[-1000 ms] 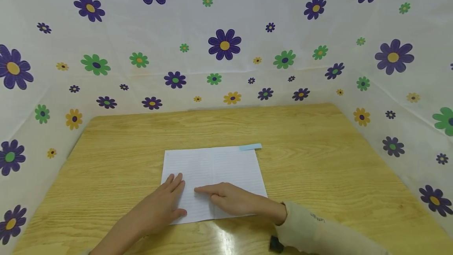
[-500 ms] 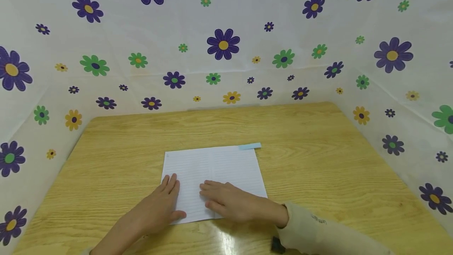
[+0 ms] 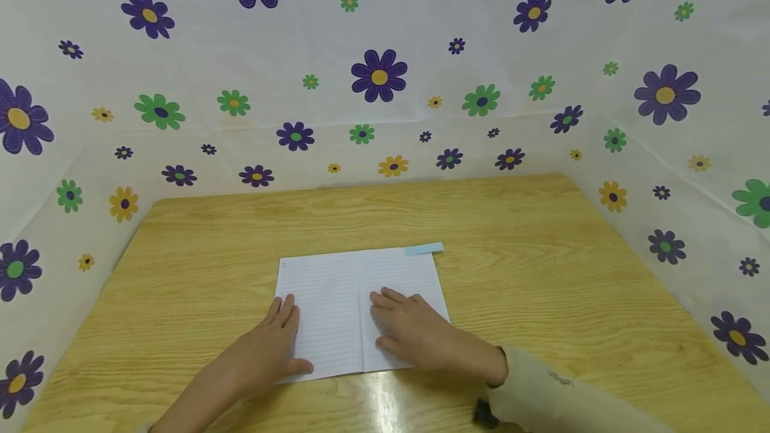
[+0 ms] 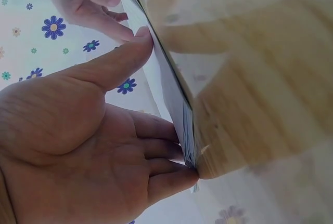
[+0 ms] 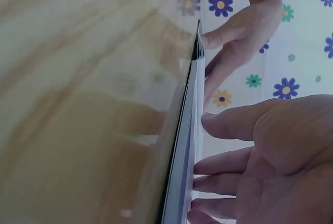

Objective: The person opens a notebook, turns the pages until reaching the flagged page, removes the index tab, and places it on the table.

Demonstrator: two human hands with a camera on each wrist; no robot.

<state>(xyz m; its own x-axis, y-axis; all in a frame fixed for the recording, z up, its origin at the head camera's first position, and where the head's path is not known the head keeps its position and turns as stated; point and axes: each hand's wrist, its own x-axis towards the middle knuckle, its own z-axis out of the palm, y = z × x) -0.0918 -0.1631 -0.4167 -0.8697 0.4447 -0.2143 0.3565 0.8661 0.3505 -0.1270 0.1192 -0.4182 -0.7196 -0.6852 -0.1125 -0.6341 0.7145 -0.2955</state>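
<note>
An open notebook [image 3: 327, 313] with lined white pages lies flat on the wooden table. A light blue paper strip [image 3: 424, 248] sticks out past its top right corner. My left hand [image 3: 265, 353] rests on the lower left of the left page, fingers straight and thumb spread along the bottom. On the right page lies my right hand [image 3: 415, 333], its fingers extended toward the centre fold. Seen edge-on in the left wrist view, the notebook's page edges [image 4: 179, 109] meet the thumb and fingertips. In the right wrist view, the fingertips [image 5: 200, 167] are at the page surface.
The glossy wood-grain table [image 3: 541, 272] spreads around the notebook. A white cloth [image 3: 337, 32] printed with purple, green and yellow flowers stands along its back and sides. A small black object [image 3: 484, 413] shows beneath the right sleeve near the front edge.
My right hand has slid right from the left page, across the fold, onto the right page. Its pointing finger has been joined by the other extended fingers. My left hand has shifted slightly left.
</note>
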